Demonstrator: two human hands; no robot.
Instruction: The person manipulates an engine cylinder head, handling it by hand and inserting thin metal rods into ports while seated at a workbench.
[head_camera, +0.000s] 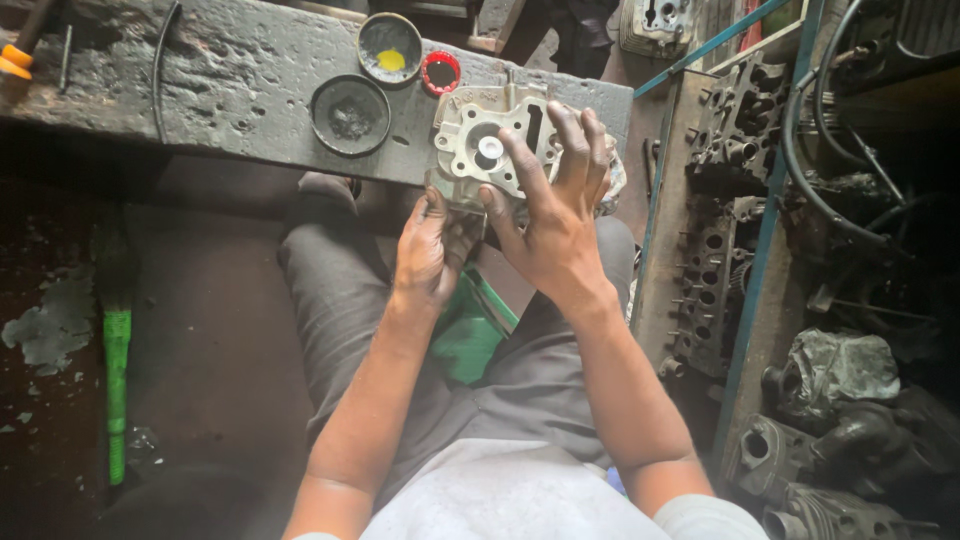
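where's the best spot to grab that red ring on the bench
Pinch the red ring by its thin rim, from above. It lies flat on the bench with its centre open, beside the tin with yellow paste, so its free right side is easiest.

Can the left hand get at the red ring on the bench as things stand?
Probably not right away. The left hand is under the metal engine part, propping it with the right hand, and that part sits between it and the red ring on the bench.
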